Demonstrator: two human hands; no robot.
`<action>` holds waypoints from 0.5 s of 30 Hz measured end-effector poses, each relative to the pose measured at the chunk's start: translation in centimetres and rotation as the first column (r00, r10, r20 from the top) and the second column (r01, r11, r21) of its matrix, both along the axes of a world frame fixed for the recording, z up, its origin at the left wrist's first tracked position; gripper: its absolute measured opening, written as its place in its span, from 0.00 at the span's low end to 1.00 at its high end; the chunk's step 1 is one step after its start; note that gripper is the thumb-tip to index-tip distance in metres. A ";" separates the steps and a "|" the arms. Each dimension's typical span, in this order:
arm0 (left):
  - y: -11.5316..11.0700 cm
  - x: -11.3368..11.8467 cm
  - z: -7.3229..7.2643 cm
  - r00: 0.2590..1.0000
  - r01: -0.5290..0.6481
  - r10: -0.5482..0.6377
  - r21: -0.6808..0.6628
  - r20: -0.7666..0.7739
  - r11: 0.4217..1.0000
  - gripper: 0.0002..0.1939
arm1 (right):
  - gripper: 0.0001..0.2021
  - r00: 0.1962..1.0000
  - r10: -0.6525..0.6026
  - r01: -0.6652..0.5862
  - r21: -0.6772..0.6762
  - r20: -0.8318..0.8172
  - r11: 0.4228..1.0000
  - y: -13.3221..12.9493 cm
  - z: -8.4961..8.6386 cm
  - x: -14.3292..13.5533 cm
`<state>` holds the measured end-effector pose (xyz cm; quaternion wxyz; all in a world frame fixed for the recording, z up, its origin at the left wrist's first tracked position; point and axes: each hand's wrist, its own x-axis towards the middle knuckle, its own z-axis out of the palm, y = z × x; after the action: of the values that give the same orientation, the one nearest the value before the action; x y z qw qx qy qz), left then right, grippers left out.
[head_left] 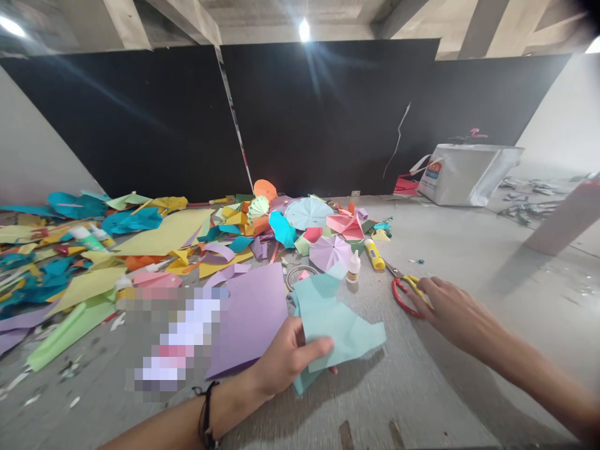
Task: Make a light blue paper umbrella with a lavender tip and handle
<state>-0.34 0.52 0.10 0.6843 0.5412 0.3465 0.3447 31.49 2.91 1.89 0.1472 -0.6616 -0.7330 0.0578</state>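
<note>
My left hand (300,355) is closed around pale blue-green paper (344,322), its thumb pressed on top of the folded, irregularly cut sheet. To the right, my right hand (443,309) has its fingers on the yellow handle loop of a pair of scissors (400,295) lying on the grey surface. The other loop is red, and the blades point away toward a yellow glue stick (374,255). A small white bottle (353,267) stands just beyond the blue-green paper. Under and left of my left hand lies a purple sheet (255,319).
Coloured paper scraps (140,259) pile across the left and back, with a lilac pleated paper disc (330,253) and a light blue one (308,214) among them. A roll of tape (301,275) lies mid-surface. A white bag (469,175) stands at back right before a black partition (328,119).
</note>
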 end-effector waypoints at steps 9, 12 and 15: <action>0.2 0.2 -0.3 0.998 0.024 -0.028 -0.063 -0.057 0.998 0.19 | 0.09 0.996 -0.048 0.071 -0.329 0.077 0.942 3.4 1.8 1.7; 0.1 0.4 -0.1 0.997 0.072 -0.074 -0.050 -0.037 0.996 0.23 | 0.15 0.993 -0.087 0.109 -0.387 0.074 0.916 2.0 2.2 3.0; 0.0 0.5 -0.2 0.996 0.088 -0.089 -0.033 -0.015 0.996 0.26 | 0.20 0.992 -0.129 0.118 -0.429 0.005 0.896 -1.7 1.3 3.9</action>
<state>0.20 0.51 -0.05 0.7049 0.5475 0.3332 0.3039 35.37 1.16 3.20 0.0104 -0.7221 -0.6572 0.2157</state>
